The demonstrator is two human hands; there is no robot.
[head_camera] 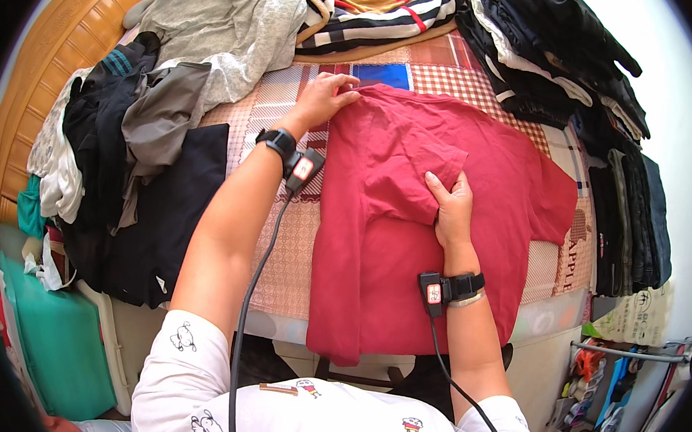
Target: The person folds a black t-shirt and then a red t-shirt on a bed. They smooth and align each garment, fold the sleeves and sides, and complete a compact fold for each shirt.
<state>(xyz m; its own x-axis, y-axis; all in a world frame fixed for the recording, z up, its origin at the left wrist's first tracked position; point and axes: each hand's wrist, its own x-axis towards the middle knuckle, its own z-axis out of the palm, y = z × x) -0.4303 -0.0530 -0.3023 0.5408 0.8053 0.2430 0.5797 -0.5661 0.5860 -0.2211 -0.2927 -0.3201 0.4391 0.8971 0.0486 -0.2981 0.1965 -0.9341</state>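
A red short-sleeved shirt [428, 252] lies spread over the patchwork-print bed cover [287, 242], its lower edge hanging over the near side. Its left side is folded inward, and that sleeve lies across the body of the shirt. My left hand [324, 100] pinches the shirt's far left corner near the shoulder. My right hand [453, 208] holds the end of the folded-in sleeve between thumb and fingers. The other sleeve points out to the right. Both wrists wear black straps with cabled devices.
Black garments [159, 215] and a grey garment [226, 33] lie at the left. A striped textile [384, 20] is at the far side. Folded dark clothes [532, 54] and folded trousers [634, 218] line the right. A green container [55, 334] stands at lower left, a rack [625, 353] at lower right.
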